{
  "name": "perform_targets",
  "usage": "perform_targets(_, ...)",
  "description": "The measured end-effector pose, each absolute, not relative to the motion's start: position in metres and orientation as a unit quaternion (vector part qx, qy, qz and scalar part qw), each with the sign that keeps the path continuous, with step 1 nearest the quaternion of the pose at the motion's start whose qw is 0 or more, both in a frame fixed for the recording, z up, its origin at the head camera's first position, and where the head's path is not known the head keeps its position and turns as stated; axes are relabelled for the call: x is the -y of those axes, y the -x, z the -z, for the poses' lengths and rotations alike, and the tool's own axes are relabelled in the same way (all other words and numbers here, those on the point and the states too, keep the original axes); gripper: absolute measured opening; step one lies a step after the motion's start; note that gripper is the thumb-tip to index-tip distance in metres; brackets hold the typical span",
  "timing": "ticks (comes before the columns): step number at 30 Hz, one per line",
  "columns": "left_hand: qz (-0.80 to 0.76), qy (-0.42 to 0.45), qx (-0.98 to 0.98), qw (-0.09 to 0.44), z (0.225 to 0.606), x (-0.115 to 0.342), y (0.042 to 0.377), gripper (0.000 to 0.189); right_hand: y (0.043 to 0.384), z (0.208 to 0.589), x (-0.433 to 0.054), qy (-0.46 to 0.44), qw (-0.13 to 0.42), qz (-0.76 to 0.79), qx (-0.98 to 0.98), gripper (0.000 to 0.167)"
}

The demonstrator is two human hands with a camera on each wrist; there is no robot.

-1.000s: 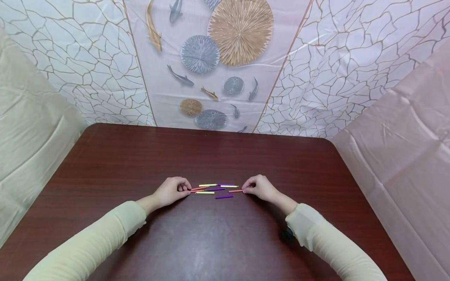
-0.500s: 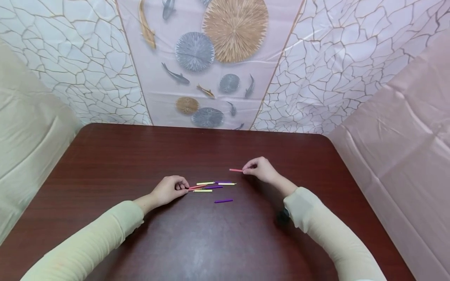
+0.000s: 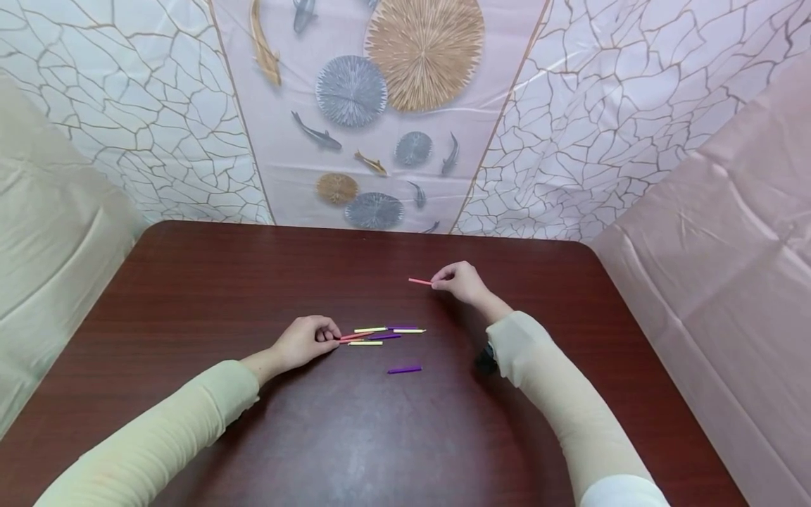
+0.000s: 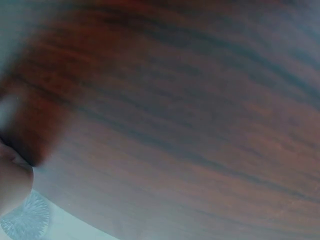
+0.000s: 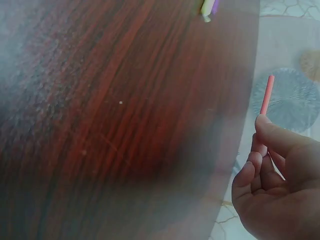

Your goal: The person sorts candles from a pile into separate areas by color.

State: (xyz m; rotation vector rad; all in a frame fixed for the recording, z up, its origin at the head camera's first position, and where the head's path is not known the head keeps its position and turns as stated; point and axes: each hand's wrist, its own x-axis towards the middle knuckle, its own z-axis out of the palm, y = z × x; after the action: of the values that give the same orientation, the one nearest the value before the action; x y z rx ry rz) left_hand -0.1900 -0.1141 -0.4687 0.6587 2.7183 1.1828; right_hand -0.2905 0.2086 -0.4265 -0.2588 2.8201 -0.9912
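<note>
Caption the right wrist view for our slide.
The right hand pinches a pink stick; a yellow stick and a purple stick lie on the table.

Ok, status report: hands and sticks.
Right hand pinches lone red stick. Left hand pinches other red sticks beside yellow ones. Nothing visible blocking right hand.

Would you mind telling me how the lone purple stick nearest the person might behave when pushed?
The purple stick is probably stiff, as it lies straight on the table. It looks light, being so slim. It may slide or roll easily, since nothing else touches it, though its cross-section is too small to make out.
</note>
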Motion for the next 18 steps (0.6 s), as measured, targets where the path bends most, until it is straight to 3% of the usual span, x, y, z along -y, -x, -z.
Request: perform_targets(18, -0.388, -0.217, -0.894, 0.053, 0.471, 0.116, 0.191, 0.005, 0.297, 0.45, -0.207, 0.075, 0.073, 0.308, -0.946, 0.011)
